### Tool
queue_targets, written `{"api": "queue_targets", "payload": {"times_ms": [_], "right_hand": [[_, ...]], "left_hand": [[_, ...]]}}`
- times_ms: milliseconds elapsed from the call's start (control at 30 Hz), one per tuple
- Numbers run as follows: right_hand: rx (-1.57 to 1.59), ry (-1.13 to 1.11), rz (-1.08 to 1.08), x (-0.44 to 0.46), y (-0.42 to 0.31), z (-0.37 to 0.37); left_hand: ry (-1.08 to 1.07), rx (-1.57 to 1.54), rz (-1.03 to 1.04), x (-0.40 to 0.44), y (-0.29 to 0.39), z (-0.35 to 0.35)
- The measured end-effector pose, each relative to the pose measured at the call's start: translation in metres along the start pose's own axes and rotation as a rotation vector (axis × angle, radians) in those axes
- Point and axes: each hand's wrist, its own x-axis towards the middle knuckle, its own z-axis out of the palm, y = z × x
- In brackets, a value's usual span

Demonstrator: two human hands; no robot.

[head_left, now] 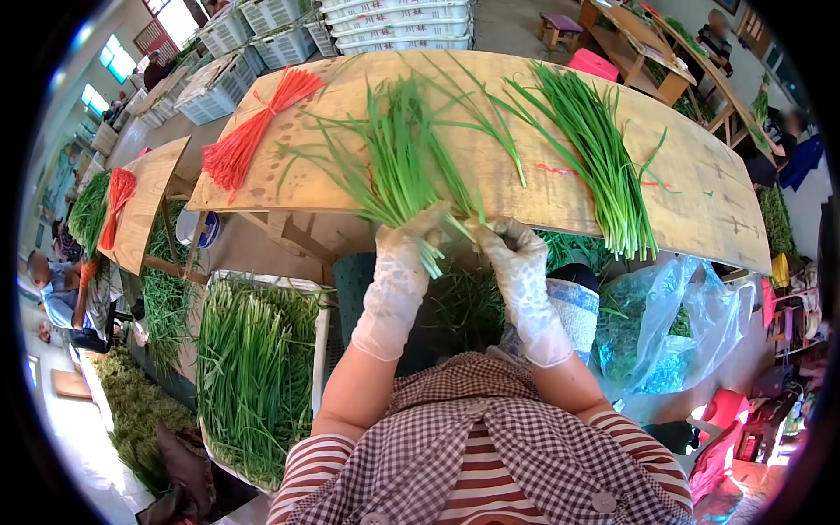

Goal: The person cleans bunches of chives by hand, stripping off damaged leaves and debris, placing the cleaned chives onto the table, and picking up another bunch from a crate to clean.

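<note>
My left hand (408, 238), in a thin translucent glove, is closed around a bunch of garlic chives (394, 171). The leaves fan out over the wooden table, and the pale cut ends stick out below my fist. Close beside it, my gloved right hand (511, 245) pinches the lower end of a few chive stalks (455, 179). A thicker pile of chives (604, 162) lies on the right of the table, with red ties (553, 169) partly under it. Some loose stalks (499, 131) are between the two. A bundle of red ties (262, 122) rests at the left.
The wooden table (709, 197) curves across in front of me. A white crate (322, 350) full of chives stands at my left, and a clear plastic bag (674, 324) at my right. Stacked white crates (398, 26) are behind the table. A person (61, 280) sits at far left.
</note>
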Motion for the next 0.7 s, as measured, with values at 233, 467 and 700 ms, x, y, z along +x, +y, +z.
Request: {"api": "queue_targets", "payload": {"times_ms": [233, 467, 700], "right_hand": [[-0.616, -0.223, -0.085, -0.029, 0.012, -0.065], [-0.917, -0.302, -0.131, -0.014, 0.003, -0.054], [-0.052, -0.541, 0.404, 0.013, 0.048, 0.036]], "left_hand": [[-0.535, -0.709, -0.217, 0.018, 0.066, -0.031], [-0.616, -0.807, -0.41, 0.022, 0.052, -0.046], [-0.61, -0.813, -0.414, 0.004, 0.051, -0.043]]}}
